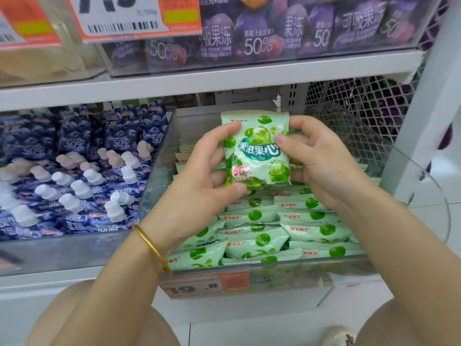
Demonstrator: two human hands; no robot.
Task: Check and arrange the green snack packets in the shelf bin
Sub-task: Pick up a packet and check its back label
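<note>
I see one clear shelf bin (159, 171) holding at least ten overlapped green snack packets (311, 229). Above them, left hand (199, 176) and right hand (321, 161) each pinch one upright packet (257, 151) by its sides. One gold bangle (152, 248) circles the left wrist.

I am in a shop. White shelves (224, 78) hold clear bins (159, 158) packed with green snack packets (311, 231) and blue pouches (74, 143) with caps. Orange price tags (204, 285) show big numbers and a barcode (122, 28).
</note>
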